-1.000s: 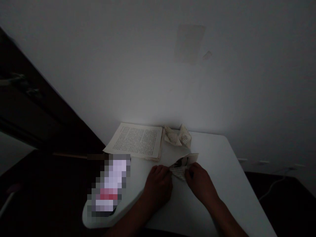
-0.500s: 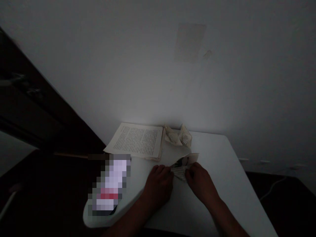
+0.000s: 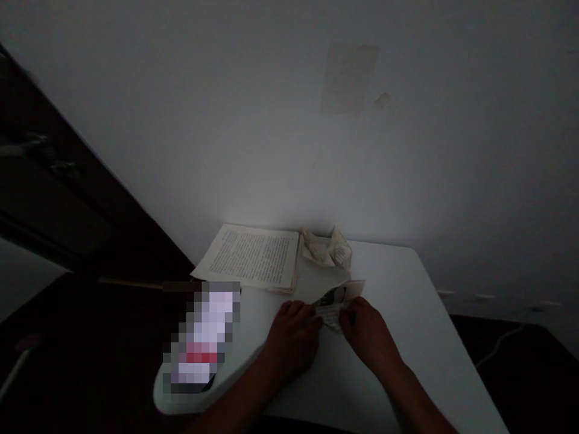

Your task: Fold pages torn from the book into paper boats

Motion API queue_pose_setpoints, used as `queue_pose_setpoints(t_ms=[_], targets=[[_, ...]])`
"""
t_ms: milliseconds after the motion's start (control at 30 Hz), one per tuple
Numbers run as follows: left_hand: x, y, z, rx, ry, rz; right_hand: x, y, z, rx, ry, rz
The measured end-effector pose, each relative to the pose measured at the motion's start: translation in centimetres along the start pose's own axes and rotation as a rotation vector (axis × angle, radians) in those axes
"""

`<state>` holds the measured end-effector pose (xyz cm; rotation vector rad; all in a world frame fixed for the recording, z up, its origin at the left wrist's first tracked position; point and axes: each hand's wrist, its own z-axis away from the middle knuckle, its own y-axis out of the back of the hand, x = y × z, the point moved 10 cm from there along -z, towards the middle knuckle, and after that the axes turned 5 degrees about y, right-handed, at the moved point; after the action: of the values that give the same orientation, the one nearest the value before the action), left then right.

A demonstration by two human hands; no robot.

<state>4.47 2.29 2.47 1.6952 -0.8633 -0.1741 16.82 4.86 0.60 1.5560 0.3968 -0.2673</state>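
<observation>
We work with two bare hands, set a little apart, with one piece between them: a small folded sheet of off-white printed paper (image 3: 330,314) bearing a dark picture on its raised rear panel. The left hand (image 3: 296,334) is closed on the sheet's left end, fingers curled, thumb on the near side. The right hand (image 3: 365,328) pinches the right side between thumb and forefinger. The low light hides how far each fingertip reaches behind the paper.

The sheet is just above or on the smooth white table (image 3: 393,280); we cannot tell which. Its rear panel slopes up toward the right hand, and its lower, text-covered part points toward us.

Beyond the hands, near the wall (image 3: 253,132), sits off-white printed paper folded into peaks and hollows (image 3: 341,253); whether this is one piece or two is unclear. Beyond and to the left of the left hand lies a flat stack of printed pages (image 3: 253,258). Farther left, nearer us, is a bright oblong object (image 3: 205,337), masked by pixelation.

Step in hand: in our judgement, shaping or pressing a fold. The next move calls for a steady left-hand hold while the right thumb and forefinger align the layers and press the crease firmly. Pulling the hands apart could tear or skew the paper.
</observation>
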Motion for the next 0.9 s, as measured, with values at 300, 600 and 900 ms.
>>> queue_pose_setpoints(t_ms=[300,600,900], targets=[[-0.12,-0.23,-0.03,-0.020,0.006,-0.013,-0.05,-0.01,0.03,0.017,0.014,0.029],[-0.25,-0.44,-0.20,-0.035,0.039,0.007,-0.08,-0.28,0.01,0.032,-0.034,0.050],[-0.30,0.12,-0.26,0.015,0.043,0.046,-0.27,-0.16,-0.04,-0.003,-0.051,0.041]])
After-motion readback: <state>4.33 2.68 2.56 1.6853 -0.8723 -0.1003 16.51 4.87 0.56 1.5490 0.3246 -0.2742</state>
